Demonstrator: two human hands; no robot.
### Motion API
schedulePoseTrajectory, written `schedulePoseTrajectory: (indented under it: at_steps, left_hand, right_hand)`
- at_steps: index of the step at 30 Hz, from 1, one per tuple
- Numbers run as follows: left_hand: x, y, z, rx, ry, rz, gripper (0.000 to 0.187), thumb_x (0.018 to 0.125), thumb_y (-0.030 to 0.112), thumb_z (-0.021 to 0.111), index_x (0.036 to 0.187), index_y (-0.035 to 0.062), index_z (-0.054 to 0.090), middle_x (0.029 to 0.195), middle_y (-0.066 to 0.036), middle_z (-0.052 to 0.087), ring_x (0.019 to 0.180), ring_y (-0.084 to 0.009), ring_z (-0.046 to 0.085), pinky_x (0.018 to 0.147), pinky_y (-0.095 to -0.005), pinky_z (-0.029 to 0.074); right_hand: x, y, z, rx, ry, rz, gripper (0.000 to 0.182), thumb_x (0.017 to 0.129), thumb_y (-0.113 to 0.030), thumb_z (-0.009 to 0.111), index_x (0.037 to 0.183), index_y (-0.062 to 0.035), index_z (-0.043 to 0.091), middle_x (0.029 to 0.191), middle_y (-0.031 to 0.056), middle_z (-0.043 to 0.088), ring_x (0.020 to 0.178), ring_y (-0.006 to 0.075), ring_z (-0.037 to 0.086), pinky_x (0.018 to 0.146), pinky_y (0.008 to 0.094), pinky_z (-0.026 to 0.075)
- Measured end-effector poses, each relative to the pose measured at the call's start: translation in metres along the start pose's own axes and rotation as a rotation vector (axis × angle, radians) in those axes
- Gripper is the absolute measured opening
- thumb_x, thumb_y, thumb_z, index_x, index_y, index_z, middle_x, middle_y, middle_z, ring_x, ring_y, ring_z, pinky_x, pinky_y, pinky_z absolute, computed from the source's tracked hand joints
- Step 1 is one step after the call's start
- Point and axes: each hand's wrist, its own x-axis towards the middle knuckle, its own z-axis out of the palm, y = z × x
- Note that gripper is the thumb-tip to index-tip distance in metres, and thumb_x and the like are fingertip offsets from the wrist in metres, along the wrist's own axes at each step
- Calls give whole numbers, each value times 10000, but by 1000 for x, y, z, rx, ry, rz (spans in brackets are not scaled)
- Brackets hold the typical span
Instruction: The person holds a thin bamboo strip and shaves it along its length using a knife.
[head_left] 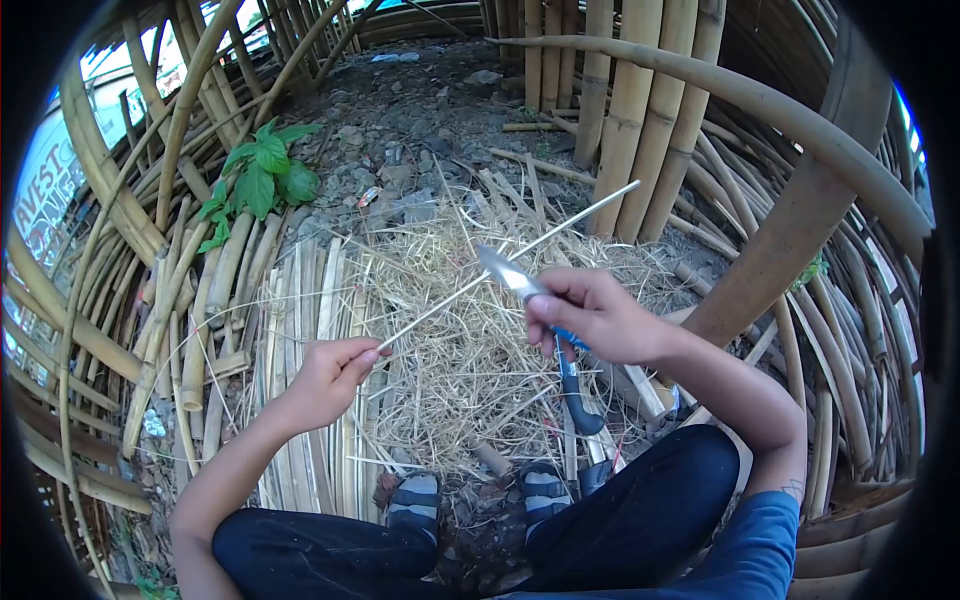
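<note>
My left hand (332, 382) pinches the lower end of a thin, pale bamboo stick (584, 214) between thumb and fingers. The stick slants up and away to the right. In my closed right hand (604, 318) is a knife (512, 278), its blade pointing up and left and its tip right at the stick's middle. Part of a blue handle shows beneath the fingers. Below that hand, a dark curved tool handle (580, 405) overlaps the shavings. Under both hands spreads a heap of pale bamboo shavings (440, 310).
Split bamboo strips (305, 380) lie in a row at the left, beside bamboo poles. Upright bamboo posts (640, 130) and a thick slanted pole (765, 265) stand on the right. A leafy green plant (262, 172) grows at the back left. My sandaled feet (414, 505) are close in front.
</note>
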Motion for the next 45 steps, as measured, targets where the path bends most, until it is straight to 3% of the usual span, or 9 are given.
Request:
schedulePoseTrajectory:
  at_steps: [3,9,16,18,20,24,36,40,45]
  left_hand:
    - [5,28,8,-142,-48,56,221,975,89,460,1082,-7,627,644,7,489,576,-68,431,538,-245,378]
    - [-7,47,6,-421,-35,49,259,959,11,430,1133,-6,621,705,-18,534,641,-59,478,584,-229,412]
    - [-12,38,6,-203,50,112,285,972,48,448,1207,-12,598,699,-4,524,630,-58,458,572,-217,401]
    - [-12,37,7,-174,98,158,271,967,40,449,1176,-11,615,691,-15,526,619,-69,472,562,-227,404]
    - [-12,41,5,-148,151,182,142,927,11,491,861,-33,609,679,-58,556,584,-109,498,536,-270,402]
    - [-14,51,7,-178,229,232,135,924,18,508,847,-40,602,673,-67,551,576,-123,499,529,-278,398]
    - [-15,47,4,-108,221,209,163,937,19,508,1015,-50,633,650,-54,518,560,-98,474,507,-261,387]
    - [-21,33,2,-193,250,115,241,950,24,496,1151,-36,615,649,-19,504,568,-59,456,505,-237,384]
    - [-21,29,7,-179,219,123,269,957,32,487,1192,-14,609,648,-5,501,565,-52,443,502,-226,375]
  right_hand:
    - [11,-13,48,180,-228,102,208,1009,-183,434,1010,-14,555,812,35,632,571,58,540,480,203,425]
    - [31,-8,95,360,-258,197,258,1011,-230,445,956,-12,572,732,54,625,550,84,549,494,208,444]
    - [46,0,99,395,-198,156,268,1005,-212,459,897,-5,590,697,59,612,567,95,560,524,218,456]
    - [47,-1,99,409,-197,160,260,1002,-190,465,884,-1,600,683,49,604,570,89,552,518,217,447]
    - [47,-5,99,382,-135,151,250,998,-173,476,885,5,610,667,37,590,563,82,532,512,216,439]
    - [46,-9,98,329,-86,136,247,994,-161,483,882,10,622,655,26,577,554,74,510,508,216,430]
    - [47,-14,84,190,12,148,240,986,-151,497,872,13,629,629,17,561,536,66,489,486,211,395]
    - [56,-11,41,376,279,83,271,998,-177,465,834,-11,604,612,8,532,492,75,443,454,221,361]
    - [47,-7,50,320,157,151,282,1000,-180,458,835,5,593,609,11,530,489,74,453,455,208,376]
